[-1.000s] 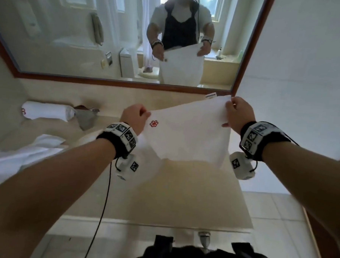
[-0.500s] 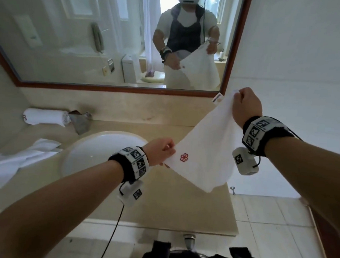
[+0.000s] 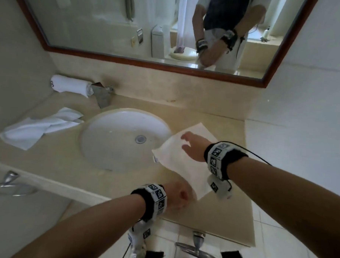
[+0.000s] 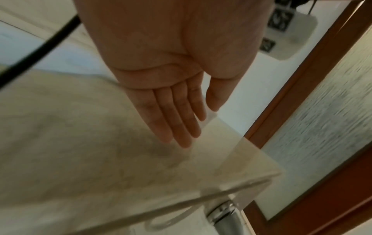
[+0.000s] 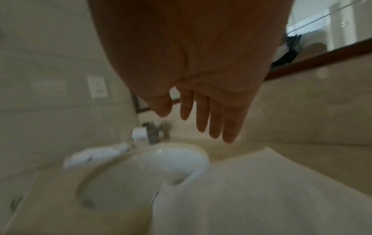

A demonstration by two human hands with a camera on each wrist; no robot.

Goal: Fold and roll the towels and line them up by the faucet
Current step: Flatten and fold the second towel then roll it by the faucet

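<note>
A white towel [image 3: 170, 158] lies spread flat on the beige counter [image 3: 215, 216], right of the sink, with one corner over the basin rim. My right hand [image 3: 190, 147] hovers over its far half with straight, spread fingers; in the right wrist view the right hand [image 5: 201, 120] holds nothing above the towel [image 5: 251, 198]. My left hand [image 3: 179, 198] is at the towel's near corner; the left wrist view shows the left hand [image 4: 187, 127] flat, palm down, with nothing in it. A rolled towel [image 3: 71, 86] lies beside the faucet [image 3: 102, 94]. Another loose towel [image 3: 41, 126] lies left of the sink.
The round white sink [image 3: 125, 138] fills the counter's middle. A framed mirror [image 3: 151, 19] runs along the back wall. A white wall closes the right side. Towel rings [image 3: 8, 183] hang below the counter's front edge, over a tiled floor [image 3: 277, 243].
Both hands held the towel up by its top corners; it now lies on the counter, and both hands have let go and opened. My view has tilted downward.
</note>
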